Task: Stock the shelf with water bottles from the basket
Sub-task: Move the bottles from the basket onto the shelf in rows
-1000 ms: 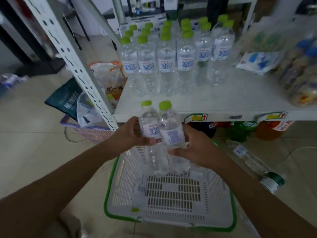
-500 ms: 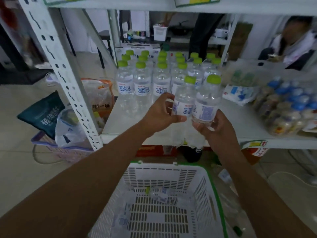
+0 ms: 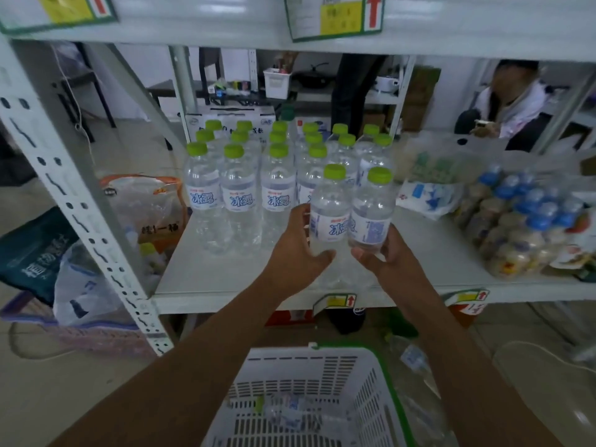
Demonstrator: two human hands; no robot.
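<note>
My left hand [image 3: 298, 250] grips a clear water bottle [image 3: 329, 208] with a green cap, and my right hand [image 3: 385, 256] grips a second one [image 3: 372, 208] right beside it. Both bottles stand upright over the front part of the white shelf [image 3: 225, 279], in front of the right end of several rows of matching bottles [image 3: 240, 188]. Below, on the floor, sits the white basket [image 3: 309, 372] with a green rim; one bottle [image 3: 287, 409] lies in its bottom.
Packs of blue-capped jars [image 3: 522, 221] and a white-blue bag [image 3: 425, 195] fill the shelf's right side. An upper shelf [image 3: 451, 30] hangs overhead. A perforated upright [image 3: 80, 195] stands left, bags [image 3: 84, 285] beyond it. A person [image 3: 512, 104] sits behind the rack.
Both hands have carried the two bottles up from the basket and forward over the shelf, closer to the standing rows. The view has tilted upward.
</note>
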